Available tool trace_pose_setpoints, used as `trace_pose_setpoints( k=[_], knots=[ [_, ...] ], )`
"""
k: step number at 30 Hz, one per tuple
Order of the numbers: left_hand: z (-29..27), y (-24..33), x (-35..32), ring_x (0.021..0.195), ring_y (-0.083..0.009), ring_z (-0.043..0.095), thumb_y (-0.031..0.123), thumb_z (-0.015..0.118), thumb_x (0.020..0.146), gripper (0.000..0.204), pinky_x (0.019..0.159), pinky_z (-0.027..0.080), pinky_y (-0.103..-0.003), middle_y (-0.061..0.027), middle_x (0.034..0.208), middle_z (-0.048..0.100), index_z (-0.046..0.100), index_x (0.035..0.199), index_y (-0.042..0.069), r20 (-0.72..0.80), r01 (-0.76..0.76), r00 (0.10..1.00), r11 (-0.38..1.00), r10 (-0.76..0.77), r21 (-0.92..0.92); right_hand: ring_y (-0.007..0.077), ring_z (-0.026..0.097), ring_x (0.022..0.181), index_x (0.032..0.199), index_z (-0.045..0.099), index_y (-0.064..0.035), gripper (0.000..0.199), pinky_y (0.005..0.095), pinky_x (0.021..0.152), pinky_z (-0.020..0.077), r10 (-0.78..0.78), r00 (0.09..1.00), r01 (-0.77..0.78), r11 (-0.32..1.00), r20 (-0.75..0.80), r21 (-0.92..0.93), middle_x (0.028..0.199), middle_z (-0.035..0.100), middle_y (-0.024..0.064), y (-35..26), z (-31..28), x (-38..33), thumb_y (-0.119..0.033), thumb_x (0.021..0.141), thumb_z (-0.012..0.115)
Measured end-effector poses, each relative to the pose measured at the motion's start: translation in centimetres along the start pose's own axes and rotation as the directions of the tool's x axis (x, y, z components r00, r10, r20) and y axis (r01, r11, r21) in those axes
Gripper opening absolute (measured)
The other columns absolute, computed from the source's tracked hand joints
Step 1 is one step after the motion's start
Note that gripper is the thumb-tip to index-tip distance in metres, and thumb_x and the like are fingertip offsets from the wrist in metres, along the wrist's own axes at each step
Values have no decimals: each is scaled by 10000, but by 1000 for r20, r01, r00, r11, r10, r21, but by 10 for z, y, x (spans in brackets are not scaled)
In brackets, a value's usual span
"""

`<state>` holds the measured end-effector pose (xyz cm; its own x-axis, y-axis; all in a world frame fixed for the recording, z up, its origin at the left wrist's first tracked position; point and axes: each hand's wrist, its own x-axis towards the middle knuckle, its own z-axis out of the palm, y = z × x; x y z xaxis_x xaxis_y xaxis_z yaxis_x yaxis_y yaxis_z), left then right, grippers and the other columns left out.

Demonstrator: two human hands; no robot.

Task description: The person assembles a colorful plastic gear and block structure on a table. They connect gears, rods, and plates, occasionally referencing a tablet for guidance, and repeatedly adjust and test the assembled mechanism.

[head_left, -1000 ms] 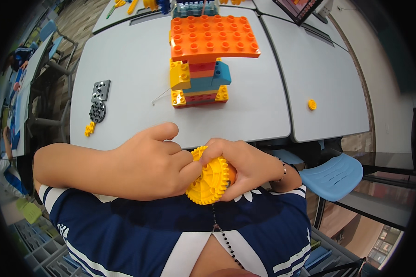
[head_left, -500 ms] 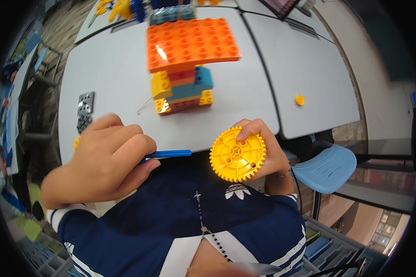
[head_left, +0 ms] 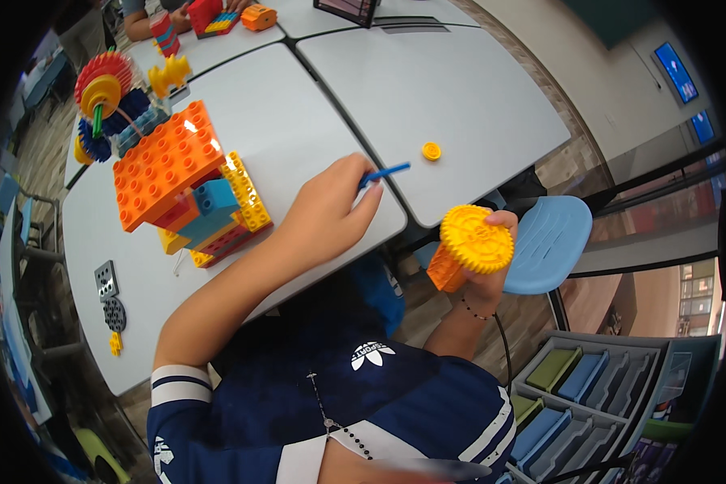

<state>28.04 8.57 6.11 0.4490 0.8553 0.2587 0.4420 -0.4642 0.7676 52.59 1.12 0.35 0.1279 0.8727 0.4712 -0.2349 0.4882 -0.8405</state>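
My left hand reaches across above the table's near right corner, its thumb and fingers pinched on a thin blue rod. Just beyond the rod's tip lies a small yellow wheel on the tabletop. My right hand grips a large yellow gear off the table's edge, with the thumb over its rim. Below the gear an orange brick shows in the same hand; whether it is joined to the gear is hidden. The rod and gear are apart.
A tall brick structure with an orange studded top stands at left, near a red-and-blue gear assembly. Grey plates lie at the near left. Another person's hands hold a red block far off. A blue chair stands at right.
The view has turned to the right. My left hand has carried the blue rod rightward and outward, near the small yellow wheel. The gear has tilted, and the orange brick under it now shows.
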Motion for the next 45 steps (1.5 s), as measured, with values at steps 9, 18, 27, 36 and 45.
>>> trace_pose_setpoints(
  k=[9, 18, 27, 36, 45],
  knots=[
    [115, -52, 113, 909, -334, 639, 256, 631, 840, 350, 815, 449, -449, -164, 967, 665, 589, 1109, 35, -84, -107, 988, 972, 127, 208, 345, 685, 820, 1251, 398, -96, 635, 437, 676, 613, -26, 983, 64, 977, -184, 204, 1056, 611, 189, 22, -49, 10, -276, 775, 778],
    [132, -62, 121, 736, -282, 622, 309, 662, 853, 265, 746, 406, -400, -118, 797, 662, 634, 876, 47, -38, -135, 988, 953, 151, 271, 351, 693, 874, 1233, 419, -128, 632, 597, 1048, 399, 62, 991, -17, 936, -116, 352, 1094, 615, 168, 33, -51, 16, -300, 743, 779],
    [54, 0, 52, 637, -69, 463, 311, 627, 950, 299, 575, 395, -263, 7, 669, 547, 640, 907, 15, 176, 104, 984, 839, -10, -534, 397, 636, 988, 1265, 385, -131, 618, 555, 910, 539, -116, 974, -72, 660, 197, 748, 1171, 509, 229, 36, 10, 43, -315, 801, 748],
    [-18, 19, -14, 664, -249, 583, 329, 585, 944, 281, 664, 416, -365, -87, 734, 630, 589, 858, 61, -6, -171, 985, 965, 174, -201, 377, 599, 991, 1270, 387, -100, 742, 492, 880, 523, -326, 894, 25, 723, 308, 691, 1209, 475, 225, 25, 76, 34, -242, 724, 869],
    [-45, 20, -53, 709, -297, 604, 246, 568, 936, 181, 697, 413, -397, -98, 813, 637, 590, 978, 72, -113, -144, 984, 989, 139, -33, 370, 695, 762, 963, 558, 165, 426, 451, 778, 588, 297, 939, -315, 535, 175, 784, 885, 653, 317, -11, 124, 11, -185, 724, 521]
  ],
)
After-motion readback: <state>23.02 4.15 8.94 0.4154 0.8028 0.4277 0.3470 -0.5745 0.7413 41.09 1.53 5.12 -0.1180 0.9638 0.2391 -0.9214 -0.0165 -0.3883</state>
